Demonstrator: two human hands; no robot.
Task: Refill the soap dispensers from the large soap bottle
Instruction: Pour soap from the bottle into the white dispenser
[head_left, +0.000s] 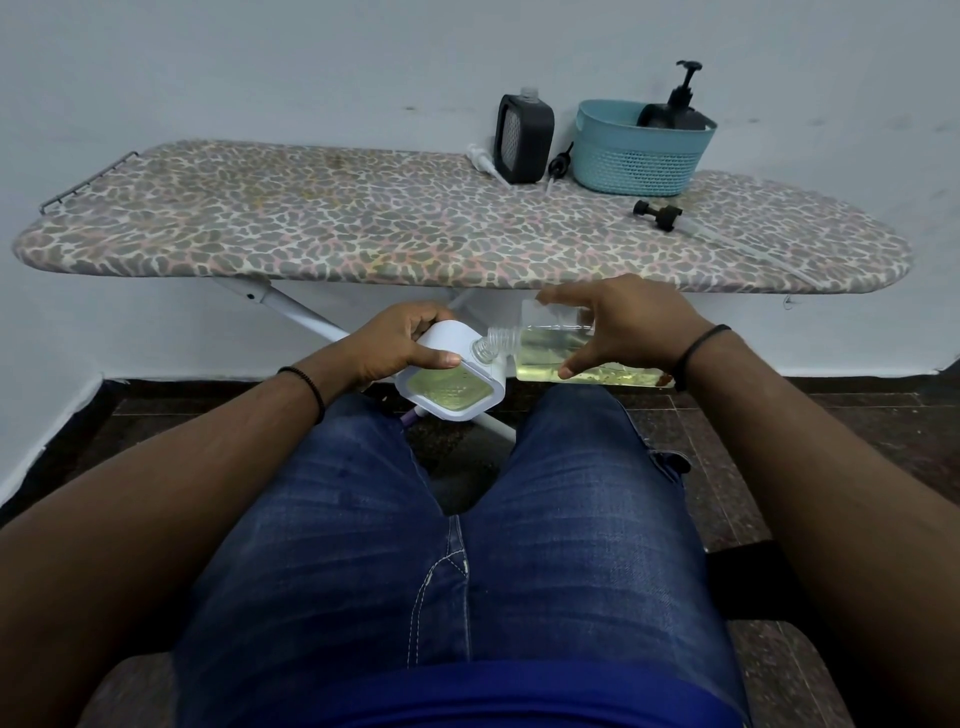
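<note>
The right hand (618, 325) grips the soap bottle (550, 353) lying near-level, neck pointing left — mouth meeting the white dispenser (452, 384), tilted and gripped by the left hand (400, 338) above the knees, before the surface (363, 223).

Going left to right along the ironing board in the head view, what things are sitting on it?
White pump head → black soap dispenser → black pump head → teal basket holding a black pump bottle → black pump with clear tube, lying nearer the front edge.
</note>
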